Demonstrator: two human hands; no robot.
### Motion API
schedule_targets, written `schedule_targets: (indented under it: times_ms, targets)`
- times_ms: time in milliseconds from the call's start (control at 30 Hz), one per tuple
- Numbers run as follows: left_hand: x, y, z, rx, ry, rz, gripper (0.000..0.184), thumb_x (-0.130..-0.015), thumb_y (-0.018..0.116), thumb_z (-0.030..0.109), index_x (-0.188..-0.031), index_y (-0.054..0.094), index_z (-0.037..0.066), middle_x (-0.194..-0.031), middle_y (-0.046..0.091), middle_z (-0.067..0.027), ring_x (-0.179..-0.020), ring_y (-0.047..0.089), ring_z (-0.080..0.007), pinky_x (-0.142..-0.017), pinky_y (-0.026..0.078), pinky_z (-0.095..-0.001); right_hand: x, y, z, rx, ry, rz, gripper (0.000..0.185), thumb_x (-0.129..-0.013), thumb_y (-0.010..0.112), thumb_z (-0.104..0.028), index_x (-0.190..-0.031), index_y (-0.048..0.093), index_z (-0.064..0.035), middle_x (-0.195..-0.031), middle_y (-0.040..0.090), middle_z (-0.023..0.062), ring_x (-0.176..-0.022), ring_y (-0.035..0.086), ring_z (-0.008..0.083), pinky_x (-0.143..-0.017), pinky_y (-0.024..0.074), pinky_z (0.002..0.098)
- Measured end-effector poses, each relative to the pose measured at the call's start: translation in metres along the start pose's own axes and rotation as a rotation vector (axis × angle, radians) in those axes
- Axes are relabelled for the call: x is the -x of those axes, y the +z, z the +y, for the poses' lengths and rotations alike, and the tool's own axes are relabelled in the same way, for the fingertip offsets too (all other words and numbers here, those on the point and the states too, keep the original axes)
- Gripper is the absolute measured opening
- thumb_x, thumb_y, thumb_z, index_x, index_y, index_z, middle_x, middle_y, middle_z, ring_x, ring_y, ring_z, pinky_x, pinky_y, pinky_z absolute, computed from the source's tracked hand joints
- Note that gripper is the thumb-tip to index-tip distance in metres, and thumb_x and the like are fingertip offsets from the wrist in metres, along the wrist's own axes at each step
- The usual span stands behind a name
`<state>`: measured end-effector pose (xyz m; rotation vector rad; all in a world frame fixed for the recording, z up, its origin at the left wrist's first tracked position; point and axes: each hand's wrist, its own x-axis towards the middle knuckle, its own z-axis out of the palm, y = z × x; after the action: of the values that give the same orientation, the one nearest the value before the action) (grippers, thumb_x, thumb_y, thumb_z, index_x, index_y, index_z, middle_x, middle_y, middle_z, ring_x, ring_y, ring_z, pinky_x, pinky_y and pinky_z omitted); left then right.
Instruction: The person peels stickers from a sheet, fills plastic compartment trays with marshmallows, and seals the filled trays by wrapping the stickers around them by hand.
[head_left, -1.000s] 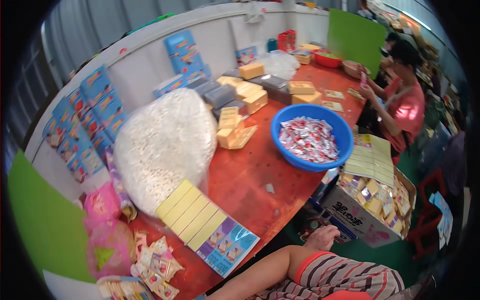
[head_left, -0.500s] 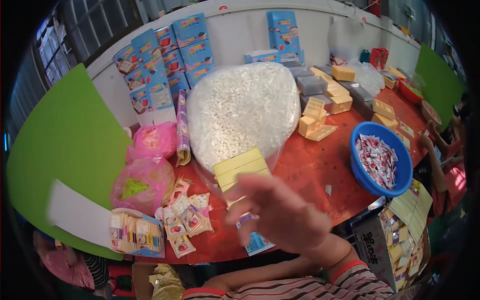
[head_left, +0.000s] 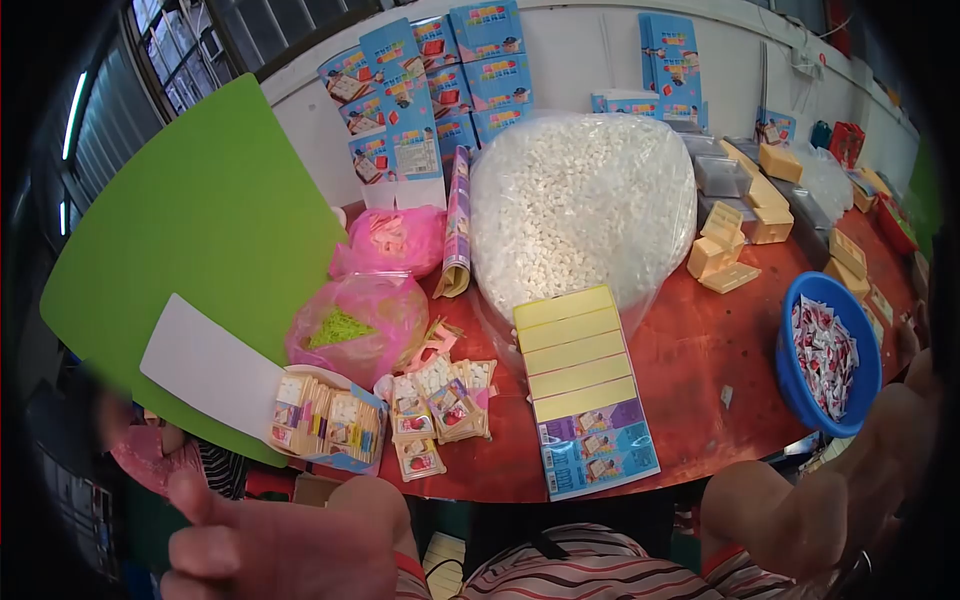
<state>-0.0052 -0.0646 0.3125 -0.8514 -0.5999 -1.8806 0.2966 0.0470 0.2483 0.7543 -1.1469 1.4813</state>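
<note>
My left hand (head_left: 285, 545) is raised at the lower left, palm partly showing, thumb up and fingers loosely bent with nothing in them. It is nearest the blue-and-white box (head_left: 370, 435) packed with small flat packets. On the lower right, my right hand (head_left: 825, 500) is lifted near the blue basin (head_left: 792, 355), fingers apart and holding nothing visible. Between the hands, a printed card sheet (head_left: 585, 365), yellow above and purple-blue below, lies at the table's front edge. To its left is a loose pile of packets (head_left: 435, 405) with white pieces inside.
A large clear bag of small white pieces (head_left: 580, 210) rests mid-table. Pink bags (head_left: 395, 240) stand to its left, with blue printed boxes (head_left: 490, 70) behind. Cream plastic moulds (head_left: 720, 250) sit at right. A green board (head_left: 200, 260) stands at left; a person (head_left: 165, 450) is beyond it.
The view has swung left, shifting the table's contents rightward in it. My right hand has left the card sheet, which now shows whole, and both hands are raised wide apart.
</note>
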Motion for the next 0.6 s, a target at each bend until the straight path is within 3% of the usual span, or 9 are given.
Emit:
schedule_targets:
  times_ms: [67,267,400,567,600]
  targets:
    - [-0.041,-0.039,-0.011,0.232,0.344,-0.896,0.08,-0.089,0.054,0.061,-0.151,0.023,0.021,-0.148,0.028,-0.0148,-0.119,0.045,-0.0363,-0.102,0.029,-0.0631,0.002,-0.004,-0.003,0.013,0.007,0.012,0.086,-0.093,0.057,-0.038,-0.154,0.004,-0.0092,-0.158,0.005,0.0196,-0.128,0.037,0.0281,-0.07,0.0478,0.0432]
    - [-0.056,-0.034,-0.017,0.248,0.492,-0.934,0.071,-0.092,0.051,0.057,-0.148,0.032,0.018,-0.141,0.037,-0.0102,-0.119,0.046,-0.0352,-0.103,0.029,-0.0574,0.046,-0.015,-0.048,0.054,0.037,0.069,0.084,-0.093,0.058,-0.037,-0.153,0.007,-0.0081,-0.157,0.008,0.0196,-0.128,0.038,0.0276,-0.071,0.0474,0.0424]
    - [-0.057,-0.035,-0.019,0.301,0.448,-0.899,0.069,-0.094,0.049,0.056,-0.149,0.03,0.019,-0.14,0.037,-0.0074,-0.121,0.046,-0.0313,-0.107,0.028,-0.0554,0.041,-0.005,-0.022,0.072,0.041,0.082,0.083,-0.093,0.058,-0.037,-0.153,0.009,-0.0074,-0.156,0.011,0.0195,-0.127,0.038,0.0272,-0.072,0.0471,0.0419]
    - [-0.059,0.01,-0.032,1.229,0.464,-0.528,0.034,-0.097,0.053,0.024,-0.131,0.055,0.026,-0.133,0.048,-0.0041,-0.123,0.043,-0.029,-0.114,0.016,-0.0582,0.088,-0.017,-0.075,0.095,0.064,0.129,0.082,-0.092,0.058,-0.036,-0.152,0.011,-0.0064,-0.155,0.014,0.0195,-0.127,0.038,0.0268,-0.073,0.0467,0.0413]
    - [-0.057,0.016,-0.032,1.224,0.453,-0.528,0.034,-0.097,0.053,0.024,-0.131,0.055,0.026,-0.133,0.048,-0.0041,-0.123,0.043,-0.029,-0.114,0.016,-0.0582,0.097,-0.024,-0.095,0.101,0.07,0.139,0.081,-0.092,0.058,-0.036,-0.152,0.012,-0.0062,-0.155,0.014,0.0195,-0.127,0.038,0.0267,-0.073,0.0466,0.0412]
